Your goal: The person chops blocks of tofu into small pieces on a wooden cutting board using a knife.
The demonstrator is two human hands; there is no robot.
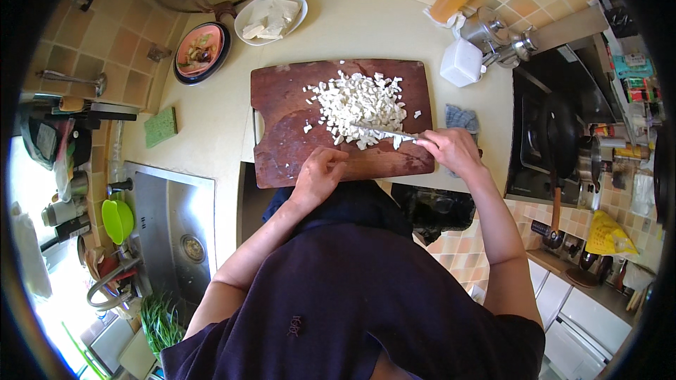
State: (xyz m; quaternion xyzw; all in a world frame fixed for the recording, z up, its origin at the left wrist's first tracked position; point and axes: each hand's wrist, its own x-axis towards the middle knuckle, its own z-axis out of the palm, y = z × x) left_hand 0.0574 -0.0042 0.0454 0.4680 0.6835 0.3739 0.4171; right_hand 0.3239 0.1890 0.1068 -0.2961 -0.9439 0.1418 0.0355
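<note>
A kitchen knife (386,131) is gripped by its handle in my right hand (449,149), over the right part of a brown wooden cutting board (285,116). Its blade points left, along the near side of a heap of small white diced pieces (362,103), perhaps tofu. A few loose bits lie apart from the heap. My left hand (318,175) is at the board's near edge, fingers loosely bent, with nothing in it. The knife's handle is mostly hidden by my right hand.
Behind the board stands an oval dish of white slabs (274,16), beside a pink dish of food scraps (199,51). A green sponge (161,127) lies near the sink (169,221). On the right are a white container (461,63), a blue cloth (461,117) and a stove with a wok (561,137).
</note>
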